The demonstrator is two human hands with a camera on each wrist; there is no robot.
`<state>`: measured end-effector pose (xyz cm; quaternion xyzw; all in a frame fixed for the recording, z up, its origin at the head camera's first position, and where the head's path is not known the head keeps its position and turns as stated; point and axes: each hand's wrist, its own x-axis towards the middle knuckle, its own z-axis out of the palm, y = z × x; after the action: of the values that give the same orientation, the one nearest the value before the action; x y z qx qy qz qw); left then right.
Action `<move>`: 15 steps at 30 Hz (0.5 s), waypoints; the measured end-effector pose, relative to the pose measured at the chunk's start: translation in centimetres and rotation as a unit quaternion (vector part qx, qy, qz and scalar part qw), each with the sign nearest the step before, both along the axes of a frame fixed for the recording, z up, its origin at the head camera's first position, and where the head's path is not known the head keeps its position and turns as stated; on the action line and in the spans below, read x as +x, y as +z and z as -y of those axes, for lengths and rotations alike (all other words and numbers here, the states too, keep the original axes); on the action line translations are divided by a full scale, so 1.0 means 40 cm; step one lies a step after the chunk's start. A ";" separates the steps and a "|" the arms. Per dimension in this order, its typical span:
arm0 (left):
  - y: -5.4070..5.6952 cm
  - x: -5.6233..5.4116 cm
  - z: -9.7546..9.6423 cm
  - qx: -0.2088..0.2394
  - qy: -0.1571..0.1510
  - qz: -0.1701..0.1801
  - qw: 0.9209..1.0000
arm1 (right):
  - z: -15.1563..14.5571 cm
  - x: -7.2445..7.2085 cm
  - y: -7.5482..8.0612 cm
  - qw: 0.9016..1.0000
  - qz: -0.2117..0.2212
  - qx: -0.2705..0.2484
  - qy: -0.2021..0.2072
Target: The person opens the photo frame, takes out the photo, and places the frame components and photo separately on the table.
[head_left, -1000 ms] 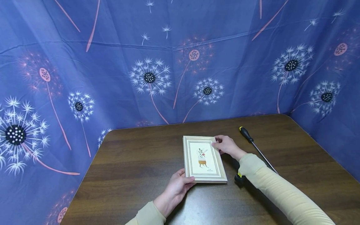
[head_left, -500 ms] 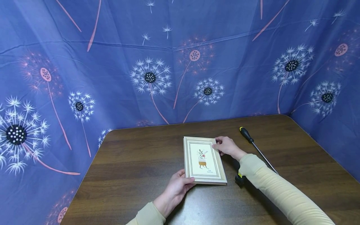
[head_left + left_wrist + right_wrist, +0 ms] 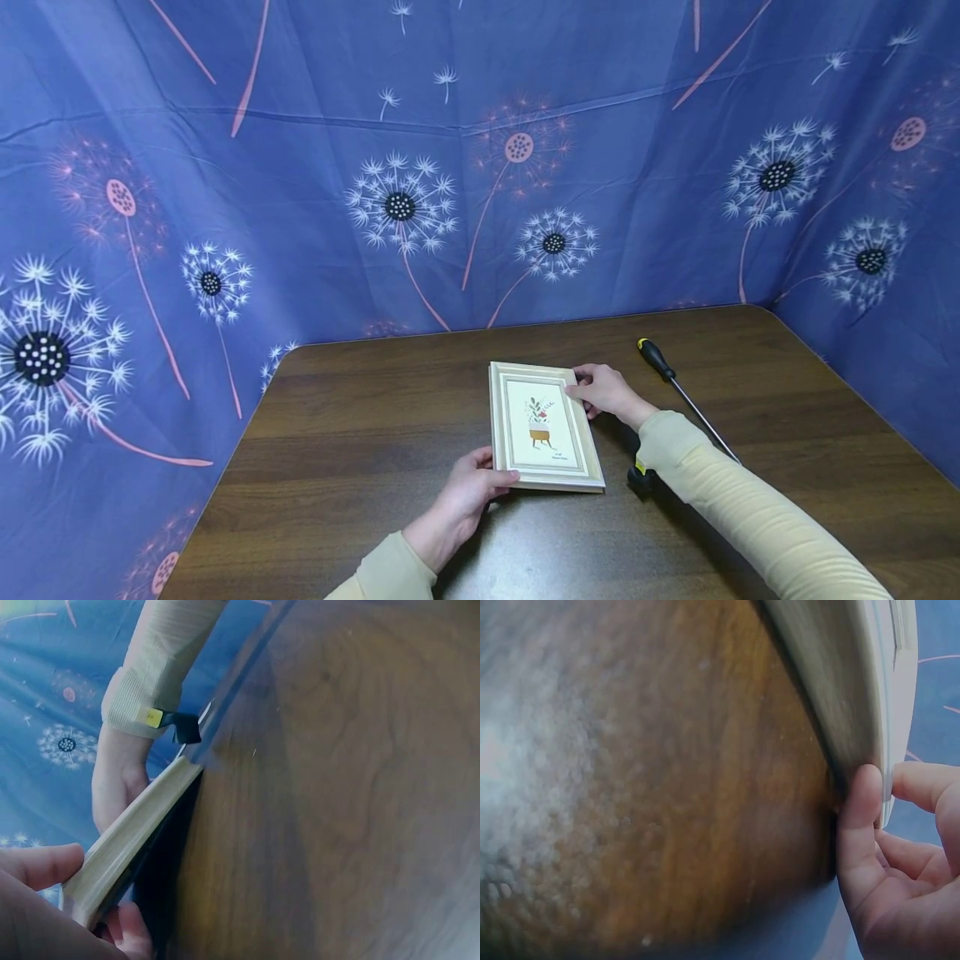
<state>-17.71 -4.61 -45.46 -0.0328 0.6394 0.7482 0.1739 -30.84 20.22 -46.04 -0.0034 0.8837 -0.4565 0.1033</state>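
A cream picture frame (image 3: 546,427), with a potted-plant print facing up, is held between both hands over the wooden table. My left hand (image 3: 467,492) grips its lower left corner, thumb on the front and fingers beneath. At the upper right edge, my right hand (image 3: 606,390) pinches the frame between thumb and fingers. The left wrist view shows the frame's pale side edge (image 3: 139,836) tilted over the table, dark shadow under it. In the right wrist view, the right fingers (image 3: 861,796) press against the frame's side. The back of the frame is hidden.
A long screwdriver (image 3: 678,383) with a black and yellow handle lies right of the frame, its shaft end behind the right sleeve. A partly hidden black-and-yellow object (image 3: 640,479) shows beside that sleeve. A blue dandelion-print cloth (image 3: 480,208) hangs around the table (image 3: 360,417).
The left hand and wrist have shifted slightly left, with its fingers still at the corner. The picture frame tipped very slightly; the right hand stays almost still.
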 end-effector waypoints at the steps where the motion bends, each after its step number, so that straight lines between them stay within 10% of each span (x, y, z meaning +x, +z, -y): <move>1: 0.002 -0.001 0.002 -0.016 -0.002 -0.006 1.000 | 0.000 0.000 0.000 1.000 0.001 -0.003 0.000; 15: 0.005 -0.014 0.016 -0.090 -0.020 -0.031 0.995 | 0.002 -0.002 -0.004 1.000 0.003 -0.009 -0.005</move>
<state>-18.29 -5.25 -45.24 -0.0124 0.7098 0.6845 0.1656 -30.91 20.14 -46.19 0.0010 0.8791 -0.4653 0.1037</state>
